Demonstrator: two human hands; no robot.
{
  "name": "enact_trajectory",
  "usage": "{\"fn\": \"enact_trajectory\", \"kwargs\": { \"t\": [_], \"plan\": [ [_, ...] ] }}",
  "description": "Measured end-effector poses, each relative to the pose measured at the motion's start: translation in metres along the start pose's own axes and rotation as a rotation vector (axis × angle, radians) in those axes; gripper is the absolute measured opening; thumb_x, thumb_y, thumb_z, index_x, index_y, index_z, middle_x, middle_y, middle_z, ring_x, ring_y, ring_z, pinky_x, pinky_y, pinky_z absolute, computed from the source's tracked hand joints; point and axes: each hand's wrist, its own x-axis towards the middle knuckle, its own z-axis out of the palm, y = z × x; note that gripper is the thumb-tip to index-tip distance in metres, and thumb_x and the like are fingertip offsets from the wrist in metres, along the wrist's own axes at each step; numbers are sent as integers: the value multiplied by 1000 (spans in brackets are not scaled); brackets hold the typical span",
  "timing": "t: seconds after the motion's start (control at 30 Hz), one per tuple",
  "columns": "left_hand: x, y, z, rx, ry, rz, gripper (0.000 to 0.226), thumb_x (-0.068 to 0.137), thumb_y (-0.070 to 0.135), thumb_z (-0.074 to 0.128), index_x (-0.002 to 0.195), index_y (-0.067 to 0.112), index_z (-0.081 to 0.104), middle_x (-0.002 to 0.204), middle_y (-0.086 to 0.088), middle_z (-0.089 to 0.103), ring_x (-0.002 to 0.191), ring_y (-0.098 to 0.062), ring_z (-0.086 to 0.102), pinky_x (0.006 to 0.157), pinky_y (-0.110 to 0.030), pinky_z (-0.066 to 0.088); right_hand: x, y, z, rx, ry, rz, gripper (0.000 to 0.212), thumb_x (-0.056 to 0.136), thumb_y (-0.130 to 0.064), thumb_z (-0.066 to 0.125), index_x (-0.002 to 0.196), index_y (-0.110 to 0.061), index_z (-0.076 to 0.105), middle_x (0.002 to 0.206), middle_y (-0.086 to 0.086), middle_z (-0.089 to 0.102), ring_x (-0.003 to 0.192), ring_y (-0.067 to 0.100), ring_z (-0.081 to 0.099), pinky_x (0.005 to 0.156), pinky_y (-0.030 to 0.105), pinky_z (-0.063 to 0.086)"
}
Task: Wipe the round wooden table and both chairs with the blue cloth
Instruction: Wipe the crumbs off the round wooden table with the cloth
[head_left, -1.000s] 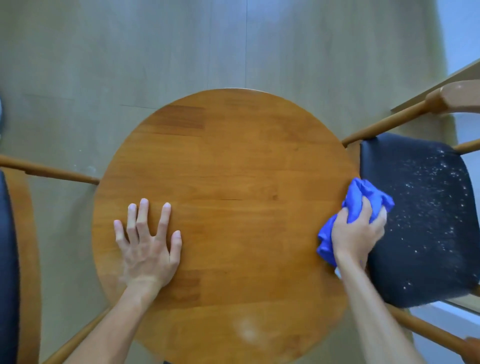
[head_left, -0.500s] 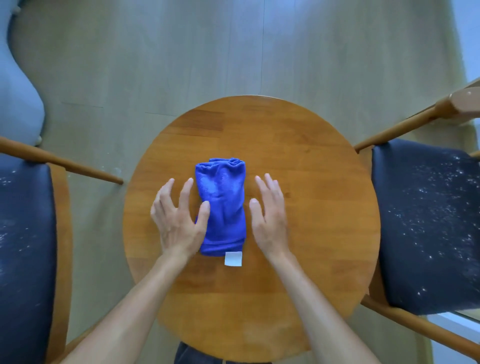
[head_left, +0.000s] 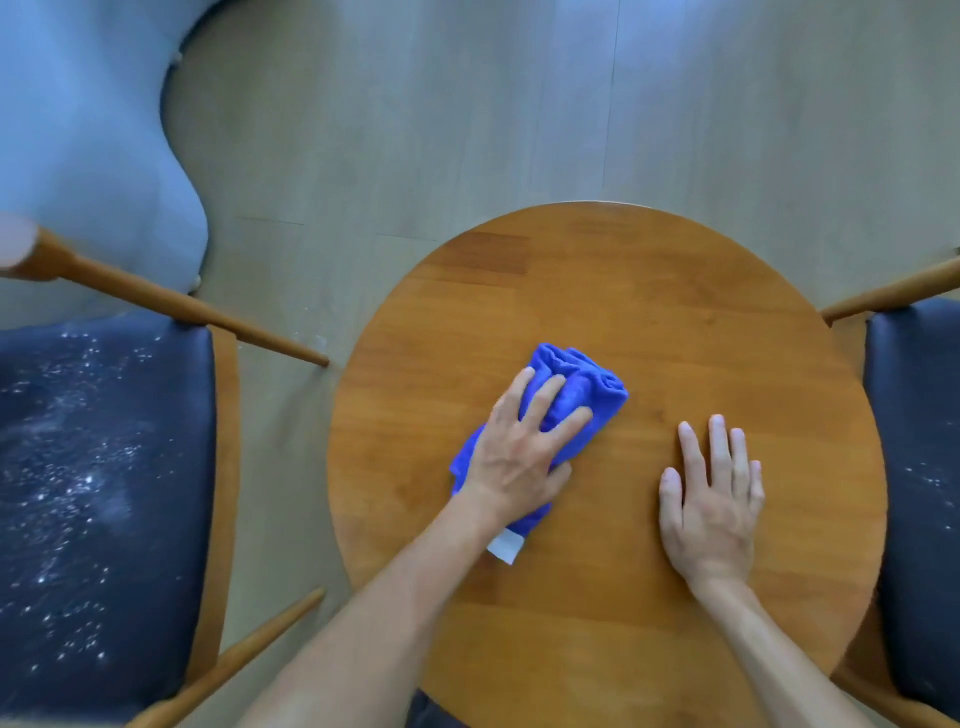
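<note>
Pressing the blue cloth (head_left: 566, 400) onto the round counter (head_left: 675, 322), the left hand (head_left: 524, 452) lies flat, fingers spread. Right of the cloth, the right hand (head_left: 714, 499) rests flat, holding nothing.

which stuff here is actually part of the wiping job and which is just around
Part of the job: blue cloth under the left hand; round wooden table; left chair; right chair, both seats speckled white.
Just around: pale blue upholstered piece; floor.
</note>
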Motion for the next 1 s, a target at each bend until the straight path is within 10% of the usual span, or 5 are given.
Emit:
{"fn": "enact_trajectory", "kwargs": {
  "t": [0.33, 0.53, 0.67, 0.83, 1.0],
  "plan": [
    [-75, -72, -34, 32, 215, -502, 49, 75, 26, 52, 118, 8, 65, 138, -23, 46, 129, -50, 33, 109, -53, 31, 1, -8, -4, 23, -29, 46, 55, 93, -32, 29, 143, -13, 43, 156, 13, 27, 145, 31, 19, 117, 52, 15],
    [-78, 86, 29, -123, 3, -143, 56, 67, 28, 62, 123, 24, 60, 143, -13, 46, 138, -42, 29, 104, -53, 38, 2, -4, -5, 27, -27, 25, 53, 93, -31, 31, 141, -12, 47, 154, 14, 32, 143, 33, 25, 115, 53, 19],
    [-73, 36, 15, -64, -69, 124, 53, 65, 24, 62, 117, 17, 66, 136, -20, 52, 131, -47, 39, 106, -54, 37, 1, -1, -4, 19, -29, 8, 52, 95, -31, 31, 141, -14, 46, 154, 13, 32, 143, 33, 25, 115, 52, 19],
    [-121, -88, -42, 8, 120, -367, 49, 73, 25, 53, 120, 13, 60, 137, -21, 47, 129, -47, 34, 102, -62, 36, 1, -4, -6, 39, -80, 26, 55, 95, -35, 27, 145, -16, 41, 157, 11, 25, 146, 30, 18, 118, 50, 11],
    [-180, -2, -8, -65, 189, -502, 48, 74, 25, 51, 122, 18, 52, 142, -16, 37, 134, -46, 27, 107, -55, 32, 4, -10, -18, 194, -198, 96, 57, 92, -33, 31, 147, -17, 36, 160, 7, 14, 149, 25, 3, 119, 45, -2]
  ]
}}
